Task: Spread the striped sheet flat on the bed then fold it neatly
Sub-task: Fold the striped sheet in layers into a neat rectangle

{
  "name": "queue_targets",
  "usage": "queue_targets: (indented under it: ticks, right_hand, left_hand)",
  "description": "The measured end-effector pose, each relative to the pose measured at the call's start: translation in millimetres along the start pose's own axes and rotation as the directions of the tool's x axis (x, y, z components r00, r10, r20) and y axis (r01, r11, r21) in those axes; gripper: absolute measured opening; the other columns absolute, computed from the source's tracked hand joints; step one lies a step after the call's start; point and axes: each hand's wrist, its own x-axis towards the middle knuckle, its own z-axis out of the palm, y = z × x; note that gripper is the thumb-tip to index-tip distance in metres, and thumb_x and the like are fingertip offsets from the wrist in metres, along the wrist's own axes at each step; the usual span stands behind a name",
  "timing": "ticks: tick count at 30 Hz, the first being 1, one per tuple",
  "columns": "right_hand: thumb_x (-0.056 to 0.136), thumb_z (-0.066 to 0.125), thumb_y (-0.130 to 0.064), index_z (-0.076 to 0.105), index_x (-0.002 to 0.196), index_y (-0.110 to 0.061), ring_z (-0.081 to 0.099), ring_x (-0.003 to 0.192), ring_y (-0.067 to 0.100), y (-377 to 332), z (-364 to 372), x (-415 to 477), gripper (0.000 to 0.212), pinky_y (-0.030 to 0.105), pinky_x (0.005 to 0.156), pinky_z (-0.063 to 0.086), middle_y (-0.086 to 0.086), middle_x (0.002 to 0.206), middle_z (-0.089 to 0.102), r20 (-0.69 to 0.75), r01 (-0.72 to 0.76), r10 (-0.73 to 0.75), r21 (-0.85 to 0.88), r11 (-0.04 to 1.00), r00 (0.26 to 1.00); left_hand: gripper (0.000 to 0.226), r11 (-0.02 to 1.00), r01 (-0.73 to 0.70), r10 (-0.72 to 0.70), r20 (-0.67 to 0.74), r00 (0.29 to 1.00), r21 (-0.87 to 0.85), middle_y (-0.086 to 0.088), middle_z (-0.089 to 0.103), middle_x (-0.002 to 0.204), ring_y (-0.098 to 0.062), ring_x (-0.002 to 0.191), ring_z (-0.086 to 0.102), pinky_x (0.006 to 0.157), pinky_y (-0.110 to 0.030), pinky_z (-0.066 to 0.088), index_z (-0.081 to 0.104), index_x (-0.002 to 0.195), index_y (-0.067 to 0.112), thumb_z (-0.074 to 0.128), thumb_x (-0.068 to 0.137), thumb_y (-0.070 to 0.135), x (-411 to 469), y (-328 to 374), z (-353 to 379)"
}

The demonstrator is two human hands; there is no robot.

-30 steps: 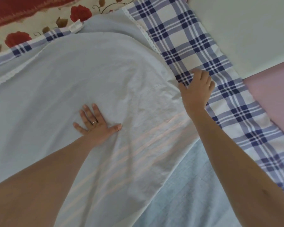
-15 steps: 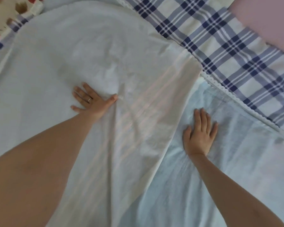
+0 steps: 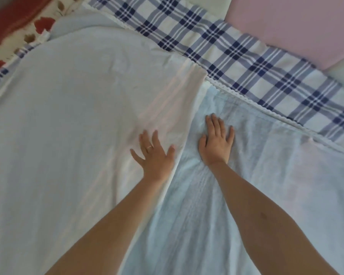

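Left hand and right hand press flat on the striped sheet.

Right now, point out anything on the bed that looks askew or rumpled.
The striped sheet is not flat yet: its free edge runs slantwise across the pale blue layer, and creases bunch near its far corner. The left hand and right hand press flat either side of that edge.

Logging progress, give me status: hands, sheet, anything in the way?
Left hand flat on striped sheet. Right hand flat on blue cover beside its edge. Sheet spread, lightly wrinkled. Nothing else on it.
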Motion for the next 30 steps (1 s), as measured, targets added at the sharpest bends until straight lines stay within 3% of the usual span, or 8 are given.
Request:
queue_targets:
  ticks: [2, 5, 10, 14, 18, 22, 26, 30]
  right_hand:
    - [0.092, 0.030, -0.031, 0.014, 0.153, -0.027, 0.005, 0.147, 0.011, 0, -5, -1, 0.063, 0.045, 0.117, -0.010, -0.010, 0.160, 0.008, 0.052, 0.015, -0.015, -0.002, 1.000, 0.999]
    - [0.095, 0.036, -0.030, 0.008, 0.153, -0.030, -0.003, 0.147, 0.008, 21, -21, -6, 0.064, 0.041, 0.118, -0.012, -0.012, 0.160, -0.001, 0.231, 0.139, -0.153, 0.079, 0.987, 0.961]
    - [0.094, 0.036, -0.060, -0.001, 0.152, -0.035, -0.008, 0.147, 0.010, 121, -42, -59, 0.073, 0.043, 0.116, -0.010, -0.013, 0.159, -0.011, 0.310, 0.136, -0.132, 0.010, 0.991, 0.942]
    - [0.092, 0.035, -0.063, 0.001, 0.153, -0.021, 0.001, 0.147, 0.018, 253, -71, -121, 0.082, 0.046, 0.115, 0.006, -0.001, 0.161, -0.002, 0.168, -0.205, 0.230, -0.154, 0.967, 0.959]
    - [0.088, 0.058, -0.043, 0.029, 0.141, -0.003, 0.032, 0.132, 0.032, 331, -102, -143, 0.073, 0.045, 0.102, 0.034, 0.013, 0.142, 0.031, 0.070, -0.637, 0.633, 0.111, 0.763, 0.771]
    - [0.094, 0.054, -0.033, 0.039, 0.134, -0.003, 0.041, 0.124, 0.033, 353, -110, -140, 0.052, 0.044, 0.093, 0.041, 0.013, 0.137, 0.037, 0.121, -0.666, 0.661, 0.257, 0.700, 0.741]
    - [0.097, 0.050, -0.037, 0.023, 0.144, 0.002, 0.036, 0.132, 0.032, 347, -99, -134, 0.066, 0.046, 0.101, 0.037, 0.016, 0.145, 0.035, 0.074, -0.745, 0.767, 0.317, 0.587, 0.637]
    - [0.099, 0.040, -0.034, 0.032, 0.135, -0.006, 0.050, 0.119, 0.035, 352, -98, -133, 0.047, 0.044, 0.094, 0.041, 0.014, 0.134, 0.049, 0.091, -0.690, 0.836, 0.618, 0.378, 0.541]
  left_hand:
    - [0.062, 0.968, -0.214, 0.209, 0.052, 0.977, 0.132, -0.008, -0.003, 0.159, -0.020, 0.146, -0.010, 0.112, -0.051, -0.011, 0.024, 0.147, 0.026, 0.050, 0.093, 0.043, -62, 9, 25]
    - [0.066, 0.931, -0.292, 0.258, 0.172, 0.951, 0.221, -0.006, 0.020, 0.154, -0.022, 0.144, 0.013, 0.115, -0.042, 0.014, 0.029, 0.143, 0.020, 0.054, 0.089, 0.047, -135, 12, 66]
    - [0.067, 0.900, -0.342, 0.328, 0.099, 0.940, 0.268, -0.010, 0.061, 0.105, -0.030, 0.098, 0.058, 0.073, -0.039, 0.047, 0.060, 0.110, 0.010, 0.068, 0.061, 0.055, -194, 43, 124]
    - [0.063, 0.888, -0.381, 0.376, 0.068, 0.924, 0.260, -0.011, 0.060, 0.083, -0.029, 0.075, 0.060, 0.056, -0.032, 0.048, 0.060, 0.091, 0.004, 0.082, 0.052, 0.048, -232, 95, 177]
    - [0.029, 0.825, -0.385, 0.366, 0.129, 0.922, 0.414, -0.006, 0.059, 0.109, -0.021, 0.101, 0.060, 0.066, -0.030, 0.047, 0.053, 0.116, 0.007, 0.050, 0.095, 0.027, -227, 122, 195]
    - [0.019, 0.717, -0.459, 0.428, 0.188, 0.884, 0.525, -0.003, 0.063, 0.106, -0.020, 0.098, 0.063, 0.064, -0.028, 0.039, 0.058, 0.106, 0.012, 0.044, 0.094, 0.006, -221, 129, 201]
    - [0.016, 0.746, -0.469, 0.429, 0.196, 0.882, 0.473, -0.002, 0.062, 0.100, -0.018, 0.083, 0.059, 0.055, -0.022, 0.032, 0.057, 0.093, 0.013, 0.042, 0.097, 0.013, -220, 137, 198]
    - [0.017, 0.796, -0.471, 0.454, 0.141, 0.880, 0.380, -0.003, 0.059, 0.095, -0.019, 0.079, 0.054, 0.059, -0.026, 0.032, 0.055, 0.092, 0.011, 0.039, 0.096, 0.017, -227, 134, 191]
